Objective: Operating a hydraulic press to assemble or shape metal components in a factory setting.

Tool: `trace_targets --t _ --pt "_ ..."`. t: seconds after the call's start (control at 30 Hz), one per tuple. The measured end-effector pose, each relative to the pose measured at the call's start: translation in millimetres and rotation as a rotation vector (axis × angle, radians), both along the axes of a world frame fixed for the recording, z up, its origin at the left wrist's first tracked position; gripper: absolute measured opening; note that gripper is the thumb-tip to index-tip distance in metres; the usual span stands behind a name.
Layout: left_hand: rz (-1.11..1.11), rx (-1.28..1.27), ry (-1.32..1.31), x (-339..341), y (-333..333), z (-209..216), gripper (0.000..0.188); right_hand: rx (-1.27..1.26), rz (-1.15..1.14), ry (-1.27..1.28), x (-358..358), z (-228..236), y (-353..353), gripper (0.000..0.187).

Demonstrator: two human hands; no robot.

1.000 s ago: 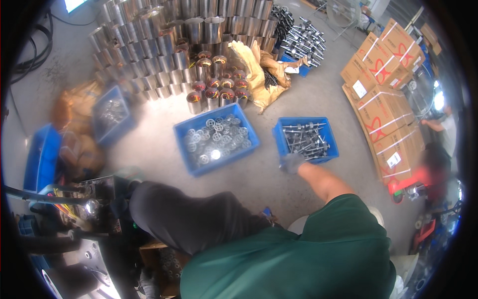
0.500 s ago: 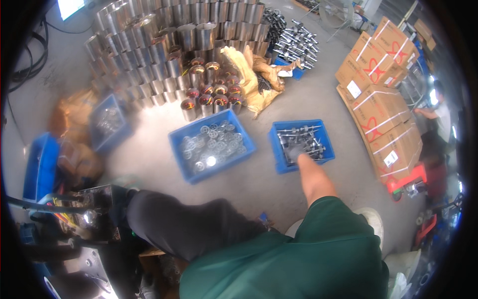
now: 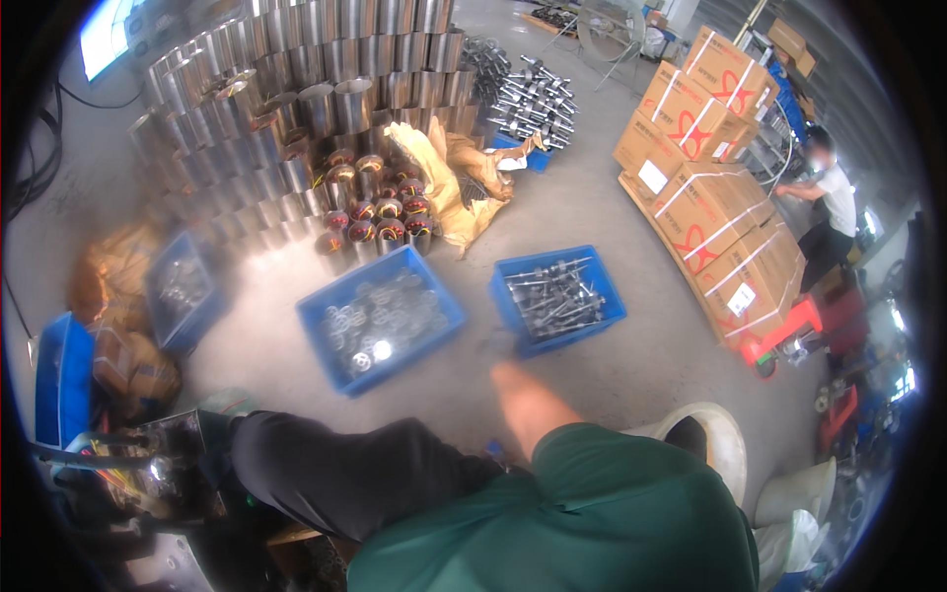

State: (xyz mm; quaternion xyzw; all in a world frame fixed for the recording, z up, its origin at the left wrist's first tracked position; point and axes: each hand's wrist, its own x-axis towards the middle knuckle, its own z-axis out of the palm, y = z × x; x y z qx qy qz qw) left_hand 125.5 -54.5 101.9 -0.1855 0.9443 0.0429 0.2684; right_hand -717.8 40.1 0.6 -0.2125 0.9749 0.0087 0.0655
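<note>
1. Blue plastic bin (image 3: pixel 577 338) on the floor, holding a jumble of metal rotor shafts (image 3: pixel 554 299).
2. Right hand (image 3: pixel 501 347): motion-blurred, just beside that bin's near left side; whether it is clenched, released or grasping a shaft, I cannot tell.
3. Left hand: hidden from view, so its state cannot be told.
4. Left of the shafts, a larger blue tray (image 3: pixel 412 357) contains spoked metal discs (image 3: pixel 380 316).
5. Beyond the tray, wire-wound stators (image 3: pixel 390 209) stand in front of stacked shiny metal cylinders (image 3: pixel 266 128), with crumpled brown paper (image 3: pixel 434 187) beside them.
6. To the right, strapped cardboard cartons (image 3: pixel 705 197) are stacked, a white-shirted co-worker (image 3: pixel 837 202) behind them.
</note>
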Motion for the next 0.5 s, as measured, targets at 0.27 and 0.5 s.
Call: trace_targets --t 0.27,0.5 --pt "0.057 0.088 0.037 -9 -14 -6 0.038 -0.190 1.087 -0.367 219 187 -281 0.032" --pt "0.137 0.184 0.059 0 -11 -19 0.038 0.197 1.861 -0.265 392 357 -374 0.047"
